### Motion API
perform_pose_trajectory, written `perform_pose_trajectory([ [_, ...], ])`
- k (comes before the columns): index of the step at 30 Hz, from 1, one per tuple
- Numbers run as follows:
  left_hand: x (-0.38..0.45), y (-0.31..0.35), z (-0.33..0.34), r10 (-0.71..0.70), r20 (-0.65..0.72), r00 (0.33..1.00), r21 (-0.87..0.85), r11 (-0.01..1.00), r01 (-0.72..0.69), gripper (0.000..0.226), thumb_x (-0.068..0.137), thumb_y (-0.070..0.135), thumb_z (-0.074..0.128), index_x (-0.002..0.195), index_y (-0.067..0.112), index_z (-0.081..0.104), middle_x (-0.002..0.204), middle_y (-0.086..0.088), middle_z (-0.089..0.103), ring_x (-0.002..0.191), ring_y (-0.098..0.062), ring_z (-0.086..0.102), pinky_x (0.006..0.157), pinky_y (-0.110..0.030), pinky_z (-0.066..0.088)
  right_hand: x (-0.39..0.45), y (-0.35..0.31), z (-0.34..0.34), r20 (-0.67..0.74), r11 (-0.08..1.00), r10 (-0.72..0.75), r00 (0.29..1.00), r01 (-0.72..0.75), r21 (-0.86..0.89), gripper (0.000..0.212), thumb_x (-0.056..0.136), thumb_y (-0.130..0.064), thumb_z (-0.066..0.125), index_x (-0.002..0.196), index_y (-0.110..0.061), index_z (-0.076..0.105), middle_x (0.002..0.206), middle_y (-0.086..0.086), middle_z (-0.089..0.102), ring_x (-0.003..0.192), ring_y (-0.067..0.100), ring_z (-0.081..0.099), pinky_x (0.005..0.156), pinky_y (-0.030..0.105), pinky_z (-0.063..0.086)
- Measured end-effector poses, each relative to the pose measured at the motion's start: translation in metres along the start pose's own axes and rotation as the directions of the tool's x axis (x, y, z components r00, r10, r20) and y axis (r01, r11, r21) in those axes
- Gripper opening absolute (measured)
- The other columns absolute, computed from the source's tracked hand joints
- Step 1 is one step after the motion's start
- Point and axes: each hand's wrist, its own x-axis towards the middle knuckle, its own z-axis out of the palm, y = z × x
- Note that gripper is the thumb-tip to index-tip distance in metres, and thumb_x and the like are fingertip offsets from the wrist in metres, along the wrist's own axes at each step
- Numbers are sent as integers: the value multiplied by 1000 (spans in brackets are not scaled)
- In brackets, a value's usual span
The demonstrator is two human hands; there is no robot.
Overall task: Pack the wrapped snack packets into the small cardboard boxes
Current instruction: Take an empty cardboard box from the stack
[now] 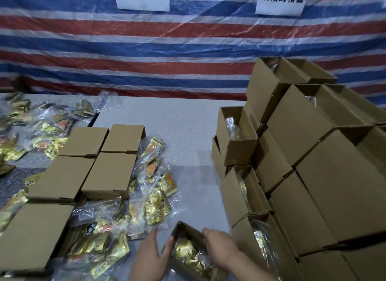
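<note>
- Many filled boxes (309, 155) stand stacked at right.
- Both hands, left hand (150, 257) and right hand (219, 245), grip one open box (188, 234), seemingly already loaded.
- Packets (150, 197) and closed boxes (108, 172) wait on the tabletop (183, 124).

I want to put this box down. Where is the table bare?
Bare table lies between the closed boxes at left and the stacked open boxes at right. Snack packets crowd the left and near side.
</note>
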Motion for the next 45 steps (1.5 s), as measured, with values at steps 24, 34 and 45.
perform_pose_trajectory([
  [24, 66, 289, 2, 391, 294, 872, -69, 919, -389, 46, 101, 32, 29, 63, 13, 48, 61, -4, 52, 56, -20, 57, 60, -29, 44, -55, 97, -193, -491, 810, 585, 646, -437, 390, 10, 96, -16, 54, 101, -19, 47, 96, 1, 64, 74, 20, 54, 61, 30, 42],
  [34, 89, 280, 33, 290, 279, 915, -131, 956, -263, 69, 98, 65, 22, 69, 14, 60, 67, -4, 62, 66, -20, 64, 60, -29, 50, -33, 104, -172, -507, 845, 494, 706, -251, 472, 64, 98, -20, 53, 154, -11, 25, 154, 7, 38, 128, 23, 52, 96, 31, 48],
  [45, 85, 268, 28, 355, 261, 897, -213, 928, -305, 60, 103, 54, 24, 76, 13, 58, 72, -5, 59, 71, -22, 60, 79, -38, 54, -39, 81, -181, -747, 944, 329, 579, -200, 261, 36, 95, -27, 55, 126, -11, 59, 125, 6, 58, 121, 22, 53, 105, 38, 43],
])
